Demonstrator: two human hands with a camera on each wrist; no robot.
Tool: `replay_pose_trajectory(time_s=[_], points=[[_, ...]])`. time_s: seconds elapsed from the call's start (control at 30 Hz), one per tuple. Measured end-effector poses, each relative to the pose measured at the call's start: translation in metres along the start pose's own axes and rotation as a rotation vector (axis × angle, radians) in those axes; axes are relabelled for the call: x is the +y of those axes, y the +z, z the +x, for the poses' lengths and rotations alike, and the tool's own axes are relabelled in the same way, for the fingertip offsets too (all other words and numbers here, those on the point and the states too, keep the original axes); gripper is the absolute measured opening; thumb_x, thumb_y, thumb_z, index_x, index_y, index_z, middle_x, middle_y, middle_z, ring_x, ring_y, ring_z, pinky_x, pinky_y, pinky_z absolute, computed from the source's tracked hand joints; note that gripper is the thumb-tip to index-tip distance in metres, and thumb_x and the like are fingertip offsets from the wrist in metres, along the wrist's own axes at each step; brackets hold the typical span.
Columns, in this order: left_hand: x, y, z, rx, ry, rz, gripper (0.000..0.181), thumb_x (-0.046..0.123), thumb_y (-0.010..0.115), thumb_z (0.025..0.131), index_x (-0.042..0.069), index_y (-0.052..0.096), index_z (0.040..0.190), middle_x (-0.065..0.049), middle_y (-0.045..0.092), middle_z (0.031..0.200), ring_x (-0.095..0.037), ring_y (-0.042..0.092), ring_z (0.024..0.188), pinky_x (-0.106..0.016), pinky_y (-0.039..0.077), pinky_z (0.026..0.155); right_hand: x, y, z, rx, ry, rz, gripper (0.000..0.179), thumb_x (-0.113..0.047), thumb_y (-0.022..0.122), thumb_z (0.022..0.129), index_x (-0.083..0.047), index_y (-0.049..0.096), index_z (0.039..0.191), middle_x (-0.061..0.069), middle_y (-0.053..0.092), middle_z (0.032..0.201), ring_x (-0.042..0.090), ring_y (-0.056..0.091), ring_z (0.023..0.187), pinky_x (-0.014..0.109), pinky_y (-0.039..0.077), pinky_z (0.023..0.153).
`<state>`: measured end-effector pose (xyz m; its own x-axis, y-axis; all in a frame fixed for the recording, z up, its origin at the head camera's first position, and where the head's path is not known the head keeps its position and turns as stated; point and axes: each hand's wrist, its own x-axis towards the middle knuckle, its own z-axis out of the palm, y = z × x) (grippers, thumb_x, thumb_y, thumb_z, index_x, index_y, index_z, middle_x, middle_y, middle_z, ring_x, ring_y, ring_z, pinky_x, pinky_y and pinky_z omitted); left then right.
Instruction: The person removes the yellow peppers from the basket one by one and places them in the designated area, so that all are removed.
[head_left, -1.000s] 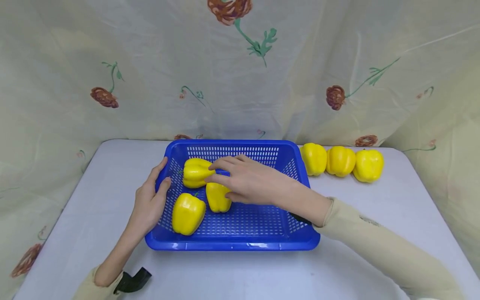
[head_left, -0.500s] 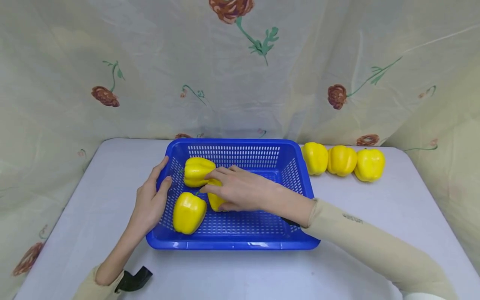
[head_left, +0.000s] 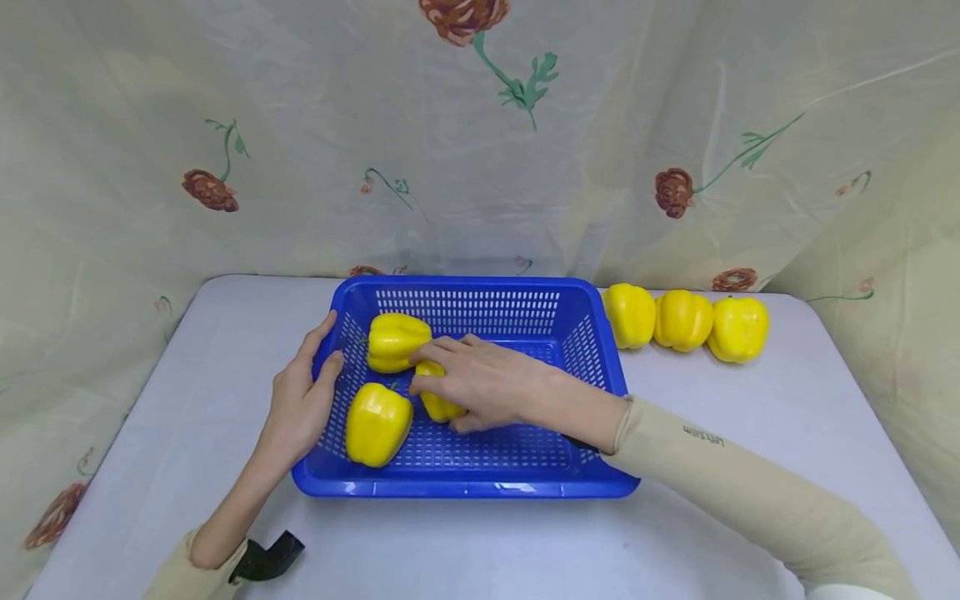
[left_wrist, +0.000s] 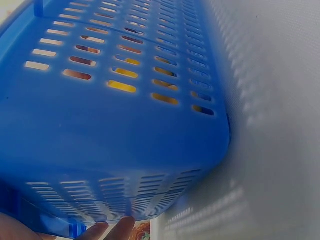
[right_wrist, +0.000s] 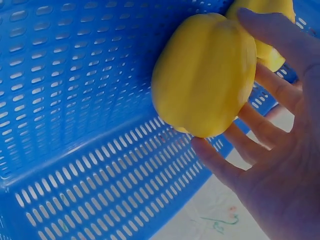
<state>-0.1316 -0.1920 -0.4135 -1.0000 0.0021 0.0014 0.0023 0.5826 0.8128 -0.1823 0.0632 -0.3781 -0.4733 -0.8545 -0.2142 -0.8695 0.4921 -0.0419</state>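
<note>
A blue perforated plastic basket [head_left: 465, 490] stands on the table with yellow bell peppers inside. My left hand [head_left: 303, 404] holds its left rim, thumb over the edge and fingers along the outer wall. Inside, my right hand [head_left: 487, 379] grips a yellow bell pepper [right_wrist: 205, 75], thumb on one side and fingers around the other; in the head view the hand covers much of it. Beside that one, a second pepper [head_left: 396, 342] lies on its side at the back left. A third pepper [head_left: 378, 425], stem pointing up, sits at the front left.
Three more yellow peppers [head_left: 682, 321] stand in a row on the table [head_left: 787, 433], right of the basket's back corner. A flowered curtain [head_left: 480, 167] hangs behind the table and along its sides.
My right hand has come down and slightly left onto the middle pepper, its fingers now closed around it. That pepper has shifted slightly right. My left hand stays on the rim.
</note>
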Motion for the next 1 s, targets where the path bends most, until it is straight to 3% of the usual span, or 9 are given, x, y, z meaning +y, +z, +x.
replay_pose_trajectory(time_s=[0.17,0.4,0.53,0.73,1.0], points=[[0.0001,0.0000,0.0004,-0.002,-0.004,0.000,0.060,0.021,0.039,0.117,0.016,0.022,0.173,-0.023,0.031,0.176,-0.050,0.037,0.159,-0.070,0.038,0.124,0.0003,0.0002,-0.0003,-0.009,0.014,-0.003,0.056,-0.031,0.084,0.095,-0.028,0.058,0.145,0.007,0.045,0.170,0.029,0.046,0.155,0.052,0.048,0.125],[-0.0002,-0.0003,-0.0004,-0.003,-0.017,-0.004,0.060,0.021,0.039,0.117,0.017,0.022,0.174,-0.022,0.031,0.176,-0.049,0.038,0.159,-0.069,0.038,0.124,0.0004,0.0010,-0.0021,-0.045,0.052,0.030,0.072,-0.025,0.088,0.092,-0.033,0.052,0.154,0.009,0.037,0.172,0.032,0.045,0.155,0.056,0.047,0.126],[0.0002,-0.0003,-0.0001,-0.003,-0.023,0.000,0.060,0.021,0.039,0.117,0.017,0.021,0.174,-0.022,0.031,0.176,-0.049,0.038,0.159,-0.069,0.038,0.125,0.0002,0.0022,-0.0026,-0.053,0.050,0.037,0.072,-0.024,0.089,0.090,-0.034,0.053,0.152,0.008,0.038,0.172,0.031,0.045,0.154,0.056,0.047,0.126],[0.0004,-0.0001,0.0000,-0.002,-0.031,0.000,0.060,0.021,0.040,0.117,0.017,0.021,0.174,-0.021,0.031,0.177,-0.049,0.037,0.160,-0.068,0.037,0.126,-0.0010,0.0028,-0.0029,-0.028,0.038,0.020,0.064,-0.018,0.086,0.093,-0.031,0.057,0.149,0.006,0.044,0.168,0.028,0.050,0.148,0.053,0.050,0.123],[0.0001,0.0000,-0.0001,-0.003,-0.027,-0.003,0.060,0.020,0.040,0.116,0.017,0.022,0.174,-0.022,0.030,0.177,-0.049,0.036,0.160,-0.069,0.036,0.126,-0.0015,0.0014,-0.0021,-0.015,0.030,-0.051,0.070,-0.023,0.087,0.093,-0.020,0.056,0.155,0.010,0.046,0.167,0.030,0.049,0.152,0.048,0.048,0.126]])
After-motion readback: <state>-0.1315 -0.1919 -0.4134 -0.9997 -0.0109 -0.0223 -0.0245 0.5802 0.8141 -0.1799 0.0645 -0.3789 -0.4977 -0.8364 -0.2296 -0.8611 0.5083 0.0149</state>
